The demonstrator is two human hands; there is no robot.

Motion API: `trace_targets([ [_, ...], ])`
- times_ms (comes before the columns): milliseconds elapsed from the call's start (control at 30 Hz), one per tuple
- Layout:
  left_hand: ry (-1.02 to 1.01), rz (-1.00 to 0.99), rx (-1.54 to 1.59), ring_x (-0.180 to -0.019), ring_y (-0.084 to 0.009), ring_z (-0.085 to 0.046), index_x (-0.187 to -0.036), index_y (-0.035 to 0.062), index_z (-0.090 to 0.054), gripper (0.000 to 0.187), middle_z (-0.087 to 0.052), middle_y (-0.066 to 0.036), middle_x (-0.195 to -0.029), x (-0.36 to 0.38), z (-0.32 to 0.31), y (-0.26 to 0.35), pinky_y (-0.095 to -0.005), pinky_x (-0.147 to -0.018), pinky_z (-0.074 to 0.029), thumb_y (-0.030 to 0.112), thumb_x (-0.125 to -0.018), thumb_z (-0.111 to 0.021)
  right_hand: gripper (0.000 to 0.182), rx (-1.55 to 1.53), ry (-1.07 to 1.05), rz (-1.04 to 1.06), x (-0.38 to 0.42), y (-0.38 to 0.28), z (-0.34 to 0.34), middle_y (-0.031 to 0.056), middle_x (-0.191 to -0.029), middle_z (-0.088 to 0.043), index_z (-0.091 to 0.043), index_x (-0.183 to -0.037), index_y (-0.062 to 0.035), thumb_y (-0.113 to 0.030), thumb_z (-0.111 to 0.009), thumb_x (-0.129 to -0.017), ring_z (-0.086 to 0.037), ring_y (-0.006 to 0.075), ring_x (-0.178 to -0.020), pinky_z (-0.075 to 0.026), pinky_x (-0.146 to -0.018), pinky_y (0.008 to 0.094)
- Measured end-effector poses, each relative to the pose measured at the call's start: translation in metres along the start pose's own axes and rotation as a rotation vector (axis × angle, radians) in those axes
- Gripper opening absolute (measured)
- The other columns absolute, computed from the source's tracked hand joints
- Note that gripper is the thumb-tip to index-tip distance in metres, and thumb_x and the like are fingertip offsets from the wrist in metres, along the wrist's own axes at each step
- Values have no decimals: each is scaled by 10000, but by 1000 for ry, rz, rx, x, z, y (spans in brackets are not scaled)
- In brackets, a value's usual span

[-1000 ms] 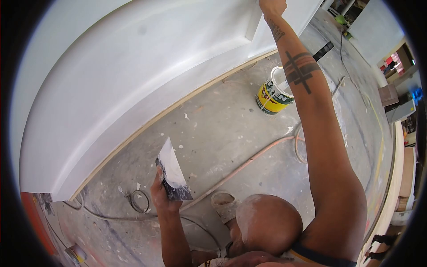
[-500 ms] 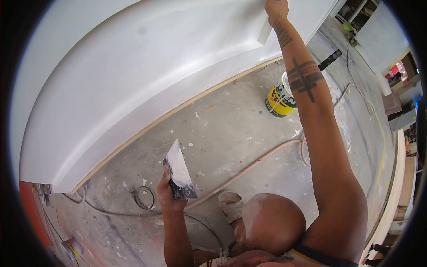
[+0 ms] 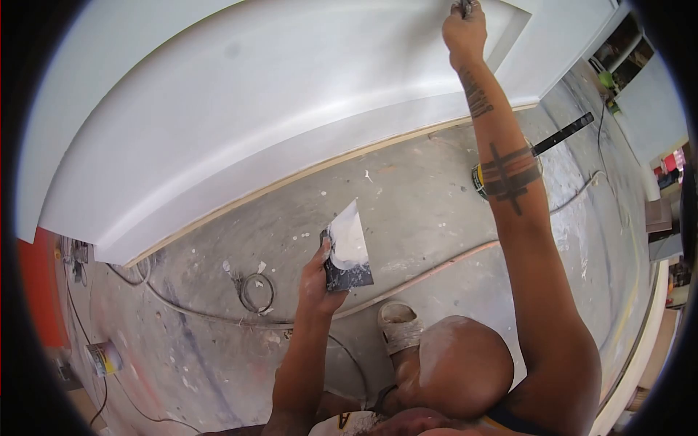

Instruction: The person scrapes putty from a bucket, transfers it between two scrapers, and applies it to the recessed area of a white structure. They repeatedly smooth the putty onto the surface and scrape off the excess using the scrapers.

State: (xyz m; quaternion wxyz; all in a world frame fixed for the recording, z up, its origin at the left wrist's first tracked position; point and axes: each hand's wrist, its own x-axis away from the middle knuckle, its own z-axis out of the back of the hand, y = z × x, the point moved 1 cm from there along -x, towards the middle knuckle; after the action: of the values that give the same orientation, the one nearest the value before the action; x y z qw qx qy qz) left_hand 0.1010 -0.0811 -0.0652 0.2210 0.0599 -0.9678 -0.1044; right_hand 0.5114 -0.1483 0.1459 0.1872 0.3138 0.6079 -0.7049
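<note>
My left hand [image 3: 318, 278] is wrapped round the edge of a dark, flat putty scraper [image 3: 358, 279]. A smooth heap of white putty [image 3: 347, 238] covers much of its face. Stretched far forward, my right hand [image 3: 465, 35] is closed at the upper edge of the view, in front of the white panel [image 3: 291, 69]. A small dark, whitish-smeared bit shows at its fingers; I cannot tell what tool it is. The panel has a long curved moulding and a recessed face, with a pale wooden strip [image 3: 240, 196] along its lower edge.
Behind my right forearm stands a paint bucket [image 3: 478, 182], partly hidden, with a black handle [image 3: 563, 134] beside it. A hose [image 3: 436, 275] crosses the stained concrete floor [image 3: 407, 196]. A coiled cable [image 3: 256, 293] lies left of my left hand, and a tin [image 3: 105, 358] farther left.
The view has shifted, bringing more of my right hand into sight. My left hand and the putty-loaded scraper appear farther right and higher. Both hands keep their grip.
</note>
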Motion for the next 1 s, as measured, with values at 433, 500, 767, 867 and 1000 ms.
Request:
trace_targets([
  [433, -52, -56, -13, -1057, -217, -659, -1272, 31, -556, 381, -668, -78, -1186, 6, 4, 26, -375, -914, -538, 287, -990, -570, 513, 240, -20, 247, 126, -115, -95, 269, -1247, -450, -473, -1315, 14, 11, -587, -815, -478, 460, -1061, -428, -910, 530],
  [500, 22, -90, 13, -949, -187, -698, -1182, 61, -603, 270, -705, -53, -1067, 7, 1, 32, -331, -807, -588, 249, -992, -564, 459, 201, -16, 322, 144, -135, -98, 271, -1217, -495, -508, -1286, 8, -1, -572, -832, -508, 457, -1048, -445, -900, 521],
  [767, 46, -122, 79, -831, -169, -710, -1137, 81, -608, 207, -713, -46, -1004, 10, -9, 51, -287, -660, -605, 220, -996, -547, 576, -144, -623, 742, 186, -129, -31, 148, -1266, -554, -573, -1320, -130, 69, -587, -779, -530, 360, -1121, -456, -947, 447],
  [867, -140, -80, 119, -876, -190, -700, -1177, 67, -592, 244, -703, -62, -1043, 10, 4, 57, -311, -708, -595, 223, -1001, -530, 548, -261, -903, 923, 218, -114, 33, 138, -1352, -534, -581, -1325, -149, -2, -627, -799, -517, 332, -1223, -441, -1012, 436],
  [1000, -274, -9, 28, -1013, -236, -668, -1306, 21, -519, 358, -656, -117, -1185, 10, -25, 35, -375, -846, -567, 228, -1015, -489, 540, -263, -1092, 954, 269, -83, 106, 126, -1395, -505, -574, -1334, -148, -54, -623, -805, -482, 321, -1281, -417, -1043, 463],
])
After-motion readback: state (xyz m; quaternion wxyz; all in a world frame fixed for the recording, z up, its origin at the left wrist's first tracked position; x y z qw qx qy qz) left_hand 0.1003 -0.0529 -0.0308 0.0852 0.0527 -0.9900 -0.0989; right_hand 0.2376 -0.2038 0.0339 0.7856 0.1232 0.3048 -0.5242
